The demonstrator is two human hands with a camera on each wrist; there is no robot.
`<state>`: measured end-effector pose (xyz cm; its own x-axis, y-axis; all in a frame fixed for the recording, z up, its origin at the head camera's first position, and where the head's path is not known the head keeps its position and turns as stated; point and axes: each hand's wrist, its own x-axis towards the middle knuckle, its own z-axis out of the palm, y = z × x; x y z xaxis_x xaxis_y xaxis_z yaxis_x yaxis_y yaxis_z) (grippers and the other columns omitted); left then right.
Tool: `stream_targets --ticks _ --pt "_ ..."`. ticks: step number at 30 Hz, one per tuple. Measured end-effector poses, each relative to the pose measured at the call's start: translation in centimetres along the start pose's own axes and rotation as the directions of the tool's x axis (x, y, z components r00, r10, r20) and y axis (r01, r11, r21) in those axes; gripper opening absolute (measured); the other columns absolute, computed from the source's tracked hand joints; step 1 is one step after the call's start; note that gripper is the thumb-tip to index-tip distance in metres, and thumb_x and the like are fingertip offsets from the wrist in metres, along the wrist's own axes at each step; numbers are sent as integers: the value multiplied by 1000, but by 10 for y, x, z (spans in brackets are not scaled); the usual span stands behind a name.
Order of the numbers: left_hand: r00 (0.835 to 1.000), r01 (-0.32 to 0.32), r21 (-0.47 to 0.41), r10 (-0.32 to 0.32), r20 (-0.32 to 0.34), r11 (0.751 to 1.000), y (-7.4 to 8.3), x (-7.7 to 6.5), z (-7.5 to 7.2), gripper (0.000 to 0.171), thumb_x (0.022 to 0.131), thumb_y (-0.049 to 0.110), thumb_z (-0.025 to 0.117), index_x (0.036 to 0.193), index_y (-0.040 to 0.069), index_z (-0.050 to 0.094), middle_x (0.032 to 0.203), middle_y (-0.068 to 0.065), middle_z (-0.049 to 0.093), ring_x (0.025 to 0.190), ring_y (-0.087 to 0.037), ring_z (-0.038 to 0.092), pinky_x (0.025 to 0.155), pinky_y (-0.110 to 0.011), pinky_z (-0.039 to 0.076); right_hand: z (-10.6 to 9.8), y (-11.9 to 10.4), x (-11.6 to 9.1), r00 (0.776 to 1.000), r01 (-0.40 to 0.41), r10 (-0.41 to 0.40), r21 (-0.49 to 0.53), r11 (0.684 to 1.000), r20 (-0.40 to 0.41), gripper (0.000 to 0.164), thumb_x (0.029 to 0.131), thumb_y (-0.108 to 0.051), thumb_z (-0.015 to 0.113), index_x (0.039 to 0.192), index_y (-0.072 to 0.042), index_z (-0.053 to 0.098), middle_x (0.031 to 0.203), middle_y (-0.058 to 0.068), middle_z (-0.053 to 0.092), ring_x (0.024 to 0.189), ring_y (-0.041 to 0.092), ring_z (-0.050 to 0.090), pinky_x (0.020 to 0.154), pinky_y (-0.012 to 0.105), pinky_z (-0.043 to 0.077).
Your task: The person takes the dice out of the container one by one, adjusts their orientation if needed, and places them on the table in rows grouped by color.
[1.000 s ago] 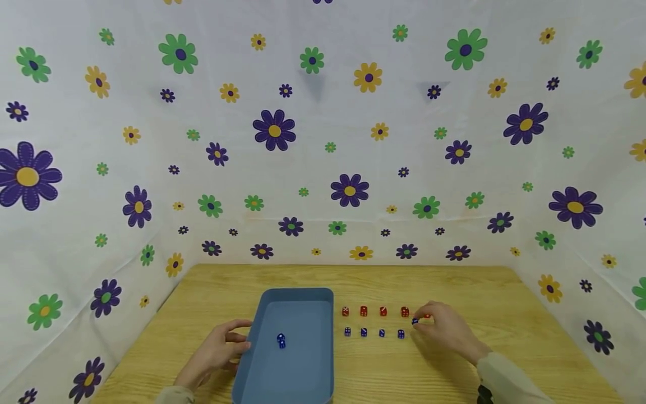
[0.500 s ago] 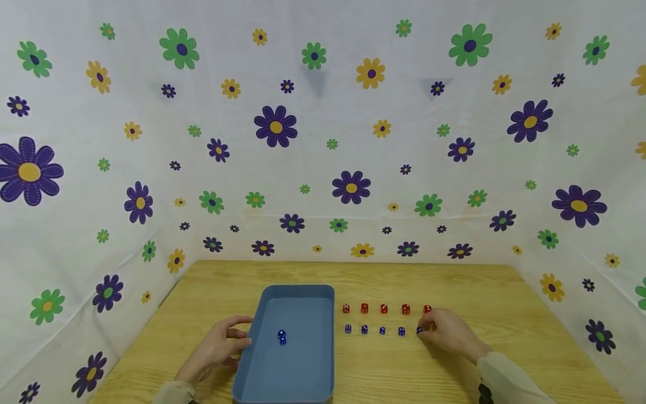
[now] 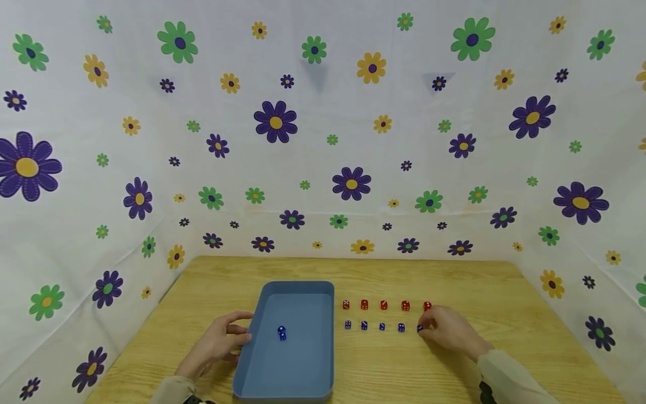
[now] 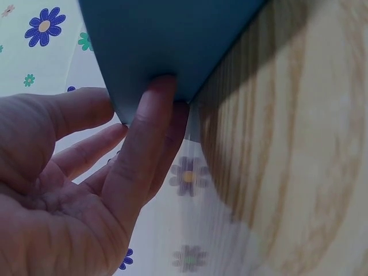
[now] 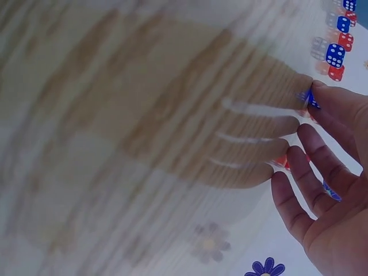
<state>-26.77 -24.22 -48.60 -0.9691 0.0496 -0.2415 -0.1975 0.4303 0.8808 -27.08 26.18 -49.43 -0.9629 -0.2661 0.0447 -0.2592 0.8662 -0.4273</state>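
My right hand (image 3: 451,332) pinches a blue die (image 3: 420,329) between thumb and fingertips, down at the tabletop. This die is at the right end of a row of blue dice (image 3: 382,326). Behind them runs a row of red dice (image 3: 383,304), the rightmost close by my right fingers. My left hand (image 3: 218,343) rests against the left side of a blue-grey tray (image 3: 282,387), its fingertips touching the outer wall (image 4: 155,46) in the left wrist view. Two blue dice (image 3: 282,333) lie side by side inside the tray.
The wooden table (image 3: 383,373) carries everything, its glossy surface reflecting the right hand in the right wrist view. A white sheet with printed flowers (image 3: 353,129) surrounds the table at the back and both sides.
My right hand has brought the blue die down and slightly right, to the end of the blue row, uncovering the rightmost red die. The left hand stays at the tray.
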Motion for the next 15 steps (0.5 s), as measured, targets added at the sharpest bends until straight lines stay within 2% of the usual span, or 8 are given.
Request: stream_targets --ticks 9,15 --pt "1000 -9 16 9 6 1000 1 -1 -2 49 92 0 64 139 8 52 112 -21 63 85 -23 67 60 -43 59 -1 -5 0 999 -37 37 37 999 -11 15 79 -17 81 93 -15 76 91 -5 70 85 12 61 81 40 54" --pt "1000 -13 0 13 16 1000 0 -1 -1 50 92 0 64 139 7 52 110 -20 62 84 -24 67 58 -43 58 2 -12 2 996 -11 13 29 1000 -84 9 84 -21 77 92 -17 76 92 -7 69 88 13 63 81 42 55"
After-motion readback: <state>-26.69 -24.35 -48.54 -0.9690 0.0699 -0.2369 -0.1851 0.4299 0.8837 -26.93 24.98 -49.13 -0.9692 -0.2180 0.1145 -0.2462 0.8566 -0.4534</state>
